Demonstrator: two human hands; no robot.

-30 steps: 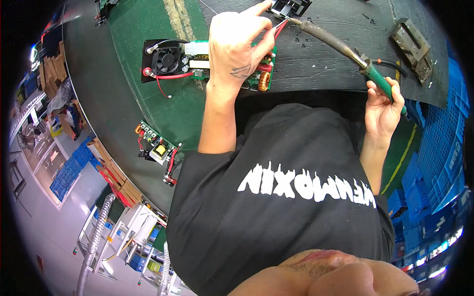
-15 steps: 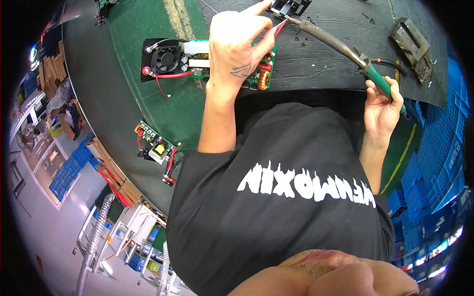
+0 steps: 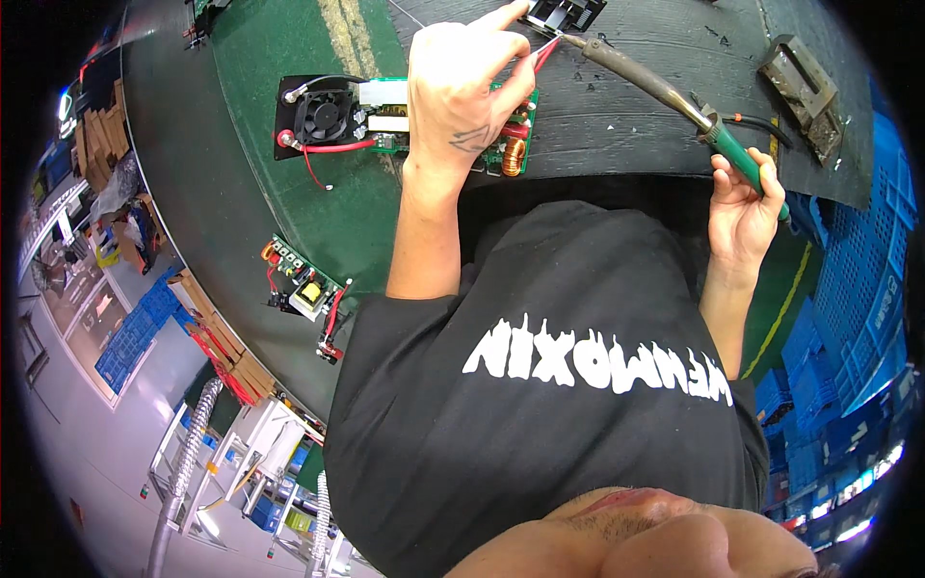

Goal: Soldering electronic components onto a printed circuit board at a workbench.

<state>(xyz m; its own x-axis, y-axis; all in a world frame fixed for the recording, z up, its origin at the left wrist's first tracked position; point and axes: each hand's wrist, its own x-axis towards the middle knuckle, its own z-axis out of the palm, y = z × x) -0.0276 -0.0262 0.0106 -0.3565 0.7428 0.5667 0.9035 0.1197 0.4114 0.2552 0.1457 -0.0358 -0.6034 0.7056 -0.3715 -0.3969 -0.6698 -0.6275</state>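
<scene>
In my right hand (image 3: 744, 214) is a soldering iron (image 3: 653, 85), gripped by its green handle. Its tip meets the end of a red wire (image 3: 546, 52) beside a black plastic part (image 3: 567, 13) at the top edge. My left hand (image 3: 464, 85) pinches the red wire between thumb and fingers, while the index finger reaches to the black part. Beneath that hand lies a green circuit board (image 3: 530, 104) with a copper coil (image 3: 515, 154). A black fan (image 3: 326, 117) on an end plate sits at the board's left, with thick red and black leads. My hand covers the board's middle.
A worn metal holder (image 3: 807, 94) stands at the right of the black work mat (image 3: 665, 144), near a black cable (image 3: 761, 123). Another small circuit board (image 3: 306, 289) lies lower left on the dark bench surface. Blue plastic crates (image 3: 853, 279) are stacked at far right.
</scene>
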